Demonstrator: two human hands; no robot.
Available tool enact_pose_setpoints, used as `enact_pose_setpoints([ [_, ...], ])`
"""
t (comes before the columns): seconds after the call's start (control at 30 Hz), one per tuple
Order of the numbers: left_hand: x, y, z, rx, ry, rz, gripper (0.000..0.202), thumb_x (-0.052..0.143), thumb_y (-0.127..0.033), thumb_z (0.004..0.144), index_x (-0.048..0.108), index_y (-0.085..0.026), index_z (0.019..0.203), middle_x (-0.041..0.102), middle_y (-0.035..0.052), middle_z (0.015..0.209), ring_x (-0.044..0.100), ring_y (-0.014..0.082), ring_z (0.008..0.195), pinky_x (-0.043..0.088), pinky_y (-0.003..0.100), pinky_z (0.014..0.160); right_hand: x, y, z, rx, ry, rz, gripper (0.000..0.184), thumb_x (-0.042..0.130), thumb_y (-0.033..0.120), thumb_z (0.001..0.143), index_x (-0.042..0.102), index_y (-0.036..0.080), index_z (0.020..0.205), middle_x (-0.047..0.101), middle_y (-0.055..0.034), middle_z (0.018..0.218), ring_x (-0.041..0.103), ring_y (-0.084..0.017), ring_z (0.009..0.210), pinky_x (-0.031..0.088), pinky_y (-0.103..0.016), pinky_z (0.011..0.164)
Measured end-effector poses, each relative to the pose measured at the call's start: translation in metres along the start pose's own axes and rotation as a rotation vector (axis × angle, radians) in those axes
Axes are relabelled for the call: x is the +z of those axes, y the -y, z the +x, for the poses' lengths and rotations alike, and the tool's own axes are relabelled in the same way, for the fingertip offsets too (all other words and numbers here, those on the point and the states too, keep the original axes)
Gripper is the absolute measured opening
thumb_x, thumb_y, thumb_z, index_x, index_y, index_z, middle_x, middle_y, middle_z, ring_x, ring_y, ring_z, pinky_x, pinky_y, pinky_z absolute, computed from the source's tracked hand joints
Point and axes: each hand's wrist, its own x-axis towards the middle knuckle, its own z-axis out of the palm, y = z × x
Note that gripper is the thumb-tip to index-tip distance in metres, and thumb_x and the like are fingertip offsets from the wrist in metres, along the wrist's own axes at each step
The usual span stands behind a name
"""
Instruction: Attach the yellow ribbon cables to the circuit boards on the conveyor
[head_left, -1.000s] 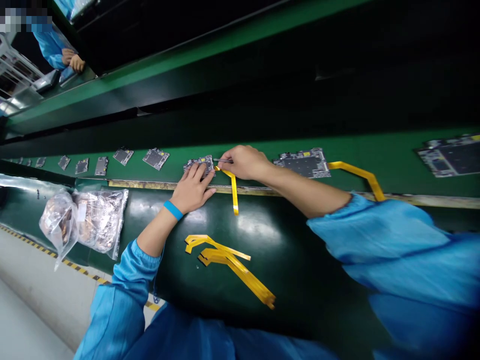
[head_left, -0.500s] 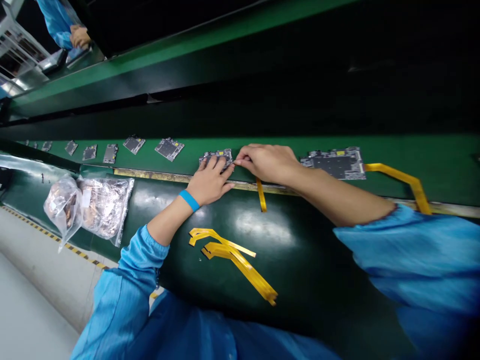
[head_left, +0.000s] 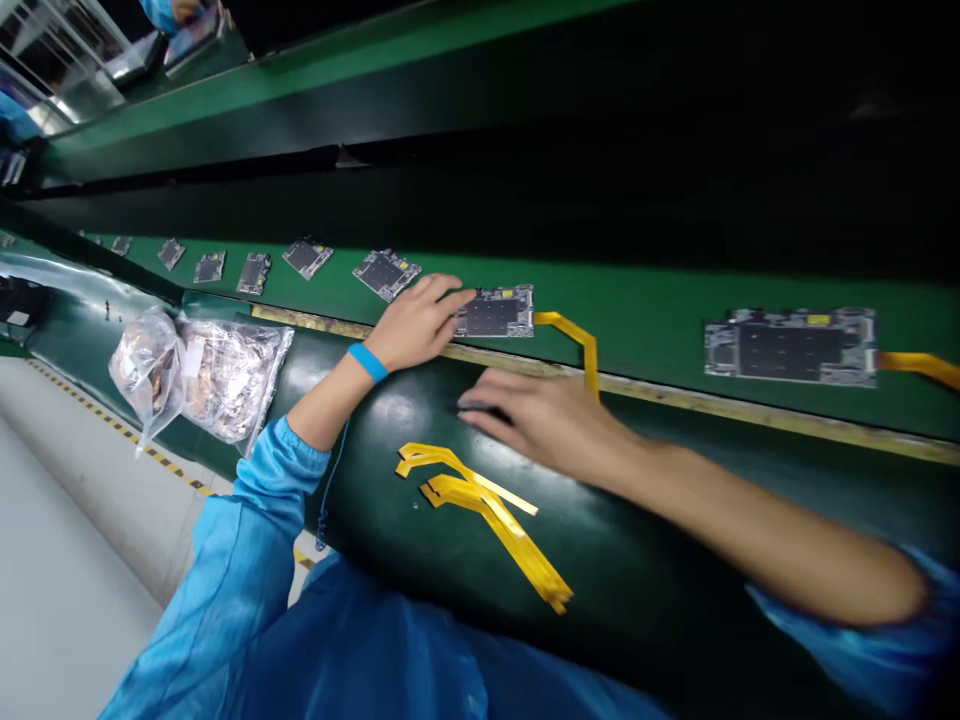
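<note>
A: Layout?

B: A glossy dark green work belt (head_left: 660, 620) is seen below a bright green conveyor strip (head_left: 645, 265), the two divided by a tan edge rail (head_left: 675, 398). A row of grey circuit boards (head_left: 386, 275) is laid along the strip. Two clear plastic bags (head_left: 225, 375) of coppery parts are lying on the belt, far left.

A: Working piece?

B: A small grey circuit board (head_left: 495, 311) is placed on the strip, just right of the left hand (head_left: 416, 322). A yellow flex ribbon (head_left: 576, 338) is led from its right edge down to the rail.

A: Fingers?

B: The left fingers (head_left: 450, 293) are extended and slightly spread, tips at the board's left edge, not clamped. The right hand (head_left: 544, 420) is blurred above the belt, fingers curled; whether anything is pinched cannot be told.

A: Handling?

B: The board is best steadied by fingertips on its edge, clear of components. The ribbon should be kept in a loose curve, not creased over the rail. A loose pile of yellow flex ribbons (head_left: 480, 520) is lying just below the right hand, so care is needed there.
</note>
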Motion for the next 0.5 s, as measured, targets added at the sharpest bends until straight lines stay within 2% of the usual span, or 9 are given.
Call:
enact_pose_setpoints([
  [0.07,-0.010,0.020,-0.004,-0.043,0.017,0.049,0.058,0.046,-0.014,0.101,0.061,-0.014,0.157,0.058,0.0177,0.160,0.051,0.0349,0.154,0.041,0.054,0.132,0.012,0.025,0.000,-0.128,0.140,-0.018,0.025,0.056,0.029,0.111,0.081,0.027,0.117,0.079,-0.0057,0.112,0.075,-0.020,0.081,0.046,-0.032,0.066],
  [0.13,-0.018,0.041,-0.008,-0.075,0.051,0.110,0.067,0.049,-0.011,0.094,0.059,-0.013,0.160,0.055,0.0183,0.165,0.048,0.0364,0.157,0.040,0.055,0.133,0.020,0.047,0.002,-0.183,0.232,-0.098,0.019,0.062,0.020,0.107,0.081,0.023,0.111,0.078,-0.0064,0.108,0.075,-0.019,0.076,0.044,-0.032,0.063],
  [0.2,-0.023,0.058,-0.011,-0.101,0.091,0.160,0.074,0.052,-0.010,0.089,0.055,-0.013,0.164,0.050,0.0184,0.171,0.042,0.0375,0.162,0.039,0.055,0.134,0.024,0.062,0.004,-0.207,0.278,-0.199,0.018,0.067,0.008,0.099,0.079,0.019,0.107,0.077,-0.0074,0.103,0.076,-0.020,0.074,0.044,-0.032,0.062],
  [0.27,-0.026,0.071,-0.012,-0.131,0.130,0.189,0.080,0.055,-0.012,0.087,0.052,-0.013,0.167,0.044,0.0179,0.176,0.037,0.0391,0.166,0.038,0.057,0.134,0.026,0.070,0.004,-0.217,0.291,-0.283,0.027,0.067,-0.003,0.091,0.078,0.017,0.106,0.076,-0.0077,0.099,0.076,-0.020,0.073,0.043,-0.032,0.061],
  [0.37,-0.029,0.079,-0.013,-0.155,0.181,0.206,0.083,0.059,-0.016,0.086,0.050,-0.014,0.168,0.039,0.0176,0.180,0.035,0.0409,0.167,0.038,0.059,0.132,0.028,0.071,0.002,-0.207,0.283,-0.323,0.029,0.065,-0.007,0.087,0.074,0.017,0.101,0.075,-0.0073,0.096,0.076,-0.020,0.073,0.042,-0.032,0.058],
  [0.5,-0.035,0.072,-0.011,-0.172,0.222,0.244,0.079,0.059,-0.021,0.090,0.049,-0.015,0.169,0.043,0.0201,0.177,0.043,0.0430,0.160,0.047,0.060,0.122,0.031,0.064,-0.002,-0.175,0.238,-0.218,0.021,0.066,-0.001,0.093,0.070,0.019,0.098,0.074,-0.0051,0.097,0.073,-0.018,0.067,0.037,-0.032,0.055],
])
